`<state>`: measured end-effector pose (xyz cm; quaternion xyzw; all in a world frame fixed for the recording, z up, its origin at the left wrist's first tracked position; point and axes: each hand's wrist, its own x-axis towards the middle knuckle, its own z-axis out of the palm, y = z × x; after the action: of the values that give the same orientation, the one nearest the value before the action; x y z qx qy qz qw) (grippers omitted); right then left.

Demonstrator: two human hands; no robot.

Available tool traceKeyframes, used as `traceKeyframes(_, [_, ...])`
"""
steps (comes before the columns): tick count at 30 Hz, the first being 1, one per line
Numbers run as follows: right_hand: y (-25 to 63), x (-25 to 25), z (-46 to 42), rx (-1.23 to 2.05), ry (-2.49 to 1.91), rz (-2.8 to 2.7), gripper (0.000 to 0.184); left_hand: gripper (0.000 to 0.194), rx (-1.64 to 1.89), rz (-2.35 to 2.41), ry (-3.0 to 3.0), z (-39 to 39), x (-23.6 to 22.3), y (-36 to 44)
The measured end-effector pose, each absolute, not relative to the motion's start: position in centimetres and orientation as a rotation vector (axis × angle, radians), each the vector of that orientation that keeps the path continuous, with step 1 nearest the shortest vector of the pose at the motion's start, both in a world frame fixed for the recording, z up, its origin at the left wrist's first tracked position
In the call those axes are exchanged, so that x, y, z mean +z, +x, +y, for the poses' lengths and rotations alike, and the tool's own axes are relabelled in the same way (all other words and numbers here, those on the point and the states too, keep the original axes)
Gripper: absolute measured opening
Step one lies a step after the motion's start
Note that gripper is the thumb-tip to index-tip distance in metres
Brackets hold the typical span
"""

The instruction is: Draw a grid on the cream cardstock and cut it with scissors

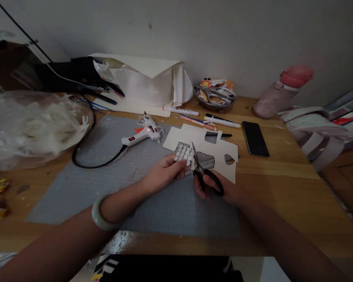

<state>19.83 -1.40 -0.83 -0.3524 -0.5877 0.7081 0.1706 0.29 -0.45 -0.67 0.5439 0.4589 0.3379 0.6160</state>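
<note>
My left hand [164, 173] pinches a small grey card with a grid of white squares [183, 152] above the grey cutting mat [85, 184]. My right hand [216, 188] grips black-handled scissors [204, 169], fingers through the loops; the blades point up and meet the card's right edge. Under both lies a white sheet of paper [223, 150] with several holes cut out of it. A pale green bangle [100, 214] sits on my left wrist.
A white hot glue gun [141, 134] with a black cord lies on the mat. Behind are pens and markers [220, 121], a metal bowl with scissors [214, 96], a black phone [254, 138], a pink bottle [282, 92], folded white paper [147, 82] and a plastic bag [29, 125].
</note>
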Motion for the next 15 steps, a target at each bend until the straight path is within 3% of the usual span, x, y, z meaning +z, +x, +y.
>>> traceKeyframes(15, [19.8, -1.1, -1.5, 2.007, -0.973, -1.638, 0.059, 0.032, 0.842, 0.996, 1.223, -0.2, -1.4, 0.2])
